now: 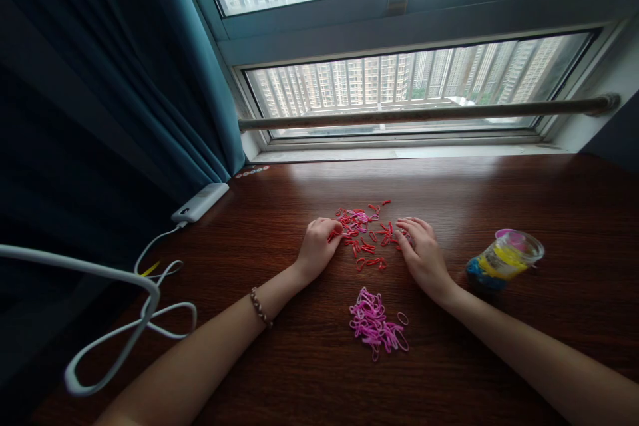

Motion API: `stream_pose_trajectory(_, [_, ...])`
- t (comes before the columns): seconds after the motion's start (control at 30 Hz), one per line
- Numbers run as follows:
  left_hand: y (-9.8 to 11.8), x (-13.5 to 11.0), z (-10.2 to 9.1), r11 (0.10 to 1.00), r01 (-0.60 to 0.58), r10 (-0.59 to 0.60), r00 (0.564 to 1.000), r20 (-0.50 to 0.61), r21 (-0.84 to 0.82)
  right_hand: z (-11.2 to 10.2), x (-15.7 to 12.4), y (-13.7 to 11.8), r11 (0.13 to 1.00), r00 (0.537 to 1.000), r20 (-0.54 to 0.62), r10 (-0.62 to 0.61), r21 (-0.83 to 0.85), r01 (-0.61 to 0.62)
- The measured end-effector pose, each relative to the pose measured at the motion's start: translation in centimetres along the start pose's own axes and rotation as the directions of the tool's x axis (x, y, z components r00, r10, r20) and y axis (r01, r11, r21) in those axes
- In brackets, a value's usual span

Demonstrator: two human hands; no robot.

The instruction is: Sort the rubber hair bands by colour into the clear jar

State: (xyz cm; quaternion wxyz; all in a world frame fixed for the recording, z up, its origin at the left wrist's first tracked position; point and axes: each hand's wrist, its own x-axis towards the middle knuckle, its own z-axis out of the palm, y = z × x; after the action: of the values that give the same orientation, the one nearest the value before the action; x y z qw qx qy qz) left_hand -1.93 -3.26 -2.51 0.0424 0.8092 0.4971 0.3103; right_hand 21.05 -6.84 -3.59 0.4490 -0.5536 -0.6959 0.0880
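Note red elastic bands (368, 248) between left hand (322, 239), nearly pinched together, and right hand (418, 241), loosely spread — cannot confirm any hold.

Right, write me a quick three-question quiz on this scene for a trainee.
1. True or false: the bracelet is on the left arm.
2. What colour is the nearest pile of bands? A) red B) pink C) green
3. Fill in: the jar is nearer the ____ hand.

Key: 1. True. 2. B. 3. The right hand.
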Motion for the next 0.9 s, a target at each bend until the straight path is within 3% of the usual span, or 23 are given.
stream_pose_trajectory(0.33, [0.07, 0.00, -0.20, 0.998, -0.001, 0.002, 1.000, -0.018, 0.065, 0.79, -0.36, 0.79, 0.986, 0.981, 0.193, -0.024, -0.157, 0.055])
stream_pose_trajectory(0.63, [0.05, -0.04, -0.09, 0.998, -0.010, 0.011, 1.000, -0.022, 0.059, 0.50, -0.43, 0.32, 0.972, 0.964, 0.262, -0.038, -0.213, 0.096])
stream_pose_trajectory(0.77, [0.04, -0.05, -0.13, 0.999, -0.010, 0.011, 1.000, -0.029, 0.051, 0.59, -0.28, 0.44, 0.980, 0.966, 0.250, -0.064, -0.165, 0.108])
stream_pose_trajectory(0.9, [0.01, -0.09, -0.14, 1.000, -0.006, 0.008, 0.999, -0.043, 0.028, 0.47, -0.05, 0.17, 0.996, 0.985, 0.150, -0.090, 0.002, 0.090])
